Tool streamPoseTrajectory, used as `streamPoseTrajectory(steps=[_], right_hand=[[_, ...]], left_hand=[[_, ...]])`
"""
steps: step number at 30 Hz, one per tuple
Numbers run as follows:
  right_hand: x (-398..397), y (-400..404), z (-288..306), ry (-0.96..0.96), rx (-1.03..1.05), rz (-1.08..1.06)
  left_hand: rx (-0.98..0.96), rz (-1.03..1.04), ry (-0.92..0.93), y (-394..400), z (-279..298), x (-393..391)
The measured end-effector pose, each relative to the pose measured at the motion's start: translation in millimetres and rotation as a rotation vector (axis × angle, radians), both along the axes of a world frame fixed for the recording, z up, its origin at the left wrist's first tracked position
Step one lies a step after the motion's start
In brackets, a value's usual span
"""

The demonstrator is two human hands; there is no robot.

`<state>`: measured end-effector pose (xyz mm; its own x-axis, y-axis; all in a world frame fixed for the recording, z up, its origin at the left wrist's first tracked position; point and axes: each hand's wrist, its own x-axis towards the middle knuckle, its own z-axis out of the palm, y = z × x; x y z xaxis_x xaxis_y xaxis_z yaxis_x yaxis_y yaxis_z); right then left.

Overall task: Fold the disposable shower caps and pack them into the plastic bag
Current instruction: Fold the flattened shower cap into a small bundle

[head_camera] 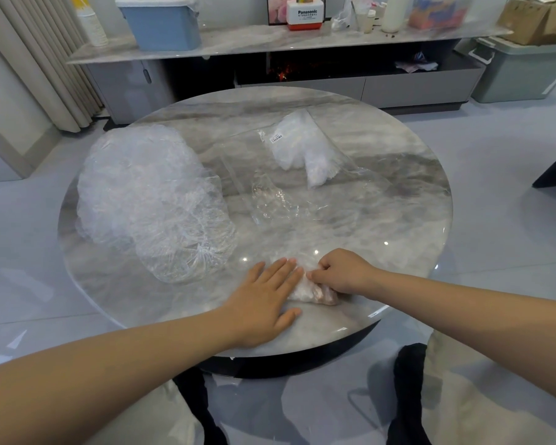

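A round marbled worktop (398, 226) is seen in a pale tiled room, with a low grey cabinet (270, 78) along the far wall; on the cabinet a blue storage box (162, 25) and a red-and-white carton (304, 15) are set. At the near edge of the worktop a small, partly folded shower cap (313, 293) is pinned flat under the left hand (264, 300), whose fingers are laid out straight across it. The right end of the same cap is pinched by the right hand (342, 271), the fingers being curled tight over the crumpled film. A loose heap of unfolded clear caps (148, 200) is spread over the left side of the worktop, just beside the left hand. Farther back, toward the centre and right, the clear plastic bag (289, 187) is laid flat, and a white bundle of folded caps (305, 152) is seen at its far end.
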<state>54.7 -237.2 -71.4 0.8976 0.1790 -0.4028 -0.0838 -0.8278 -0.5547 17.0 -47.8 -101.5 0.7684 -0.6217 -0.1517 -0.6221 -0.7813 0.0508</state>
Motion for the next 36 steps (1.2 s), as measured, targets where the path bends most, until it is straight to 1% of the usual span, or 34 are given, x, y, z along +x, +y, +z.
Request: streamPoseTrajectory(steps=[2,3,4,5,7,9,13,15,18,22,24,26,28,31,36], right_hand=[[-6,-3,4,-0.113,-0.112,0.099],[-10,-3,6,-0.204,-0.194,0.171],[-13,-4,7,-0.331,-0.269,0.257],[-16,-5,6,-0.498,-0.312,0.344],[-21,-5,2,-0.791,-0.296,0.495],[-24,-6,-1,-0.888,-0.277,0.574],[-29,-11,-7,-0.746,-0.396,0.606],[-27,-12,-6,-0.709,-0.417,0.579],[-24,-12,-2,-0.608,-0.339,0.501],[-25,-11,5,-0.407,-0.157,0.297],[-23,-10,4,-0.295,-0.062,0.223],[-21,-9,1,-0.219,-0.013,0.174],[-18,-11,0,-0.190,0.013,0.134],[-16,-11,-2,-0.182,0.027,0.100],[-18,-6,-5,-0.214,-0.067,0.128]], left_hand=[[0.015,-0.008,0.095,0,-1,0],[0.019,-0.006,0.120,-1,0,0],[0.027,-0.004,0.138,-2,0,1],[0.042,-0.002,0.152,-3,2,2],[0.050,0.010,0.169,-4,4,2],[0.004,0.022,0.165,-4,6,3],[-0.119,0.047,0.129,-2,4,8],[-0.176,0.053,0.094,-1,2,9],[-0.326,0.081,0.093,-4,5,5],[-0.529,0.256,0.046,-12,3,0],[-0.589,0.365,0.088,-15,3,0],[-0.606,0.447,0.167,-16,5,1],[-0.625,0.505,0.209,-17,6,4],[-0.642,0.532,0.212,-15,8,5],[-0.647,0.603,0.280,-19,10,11]])
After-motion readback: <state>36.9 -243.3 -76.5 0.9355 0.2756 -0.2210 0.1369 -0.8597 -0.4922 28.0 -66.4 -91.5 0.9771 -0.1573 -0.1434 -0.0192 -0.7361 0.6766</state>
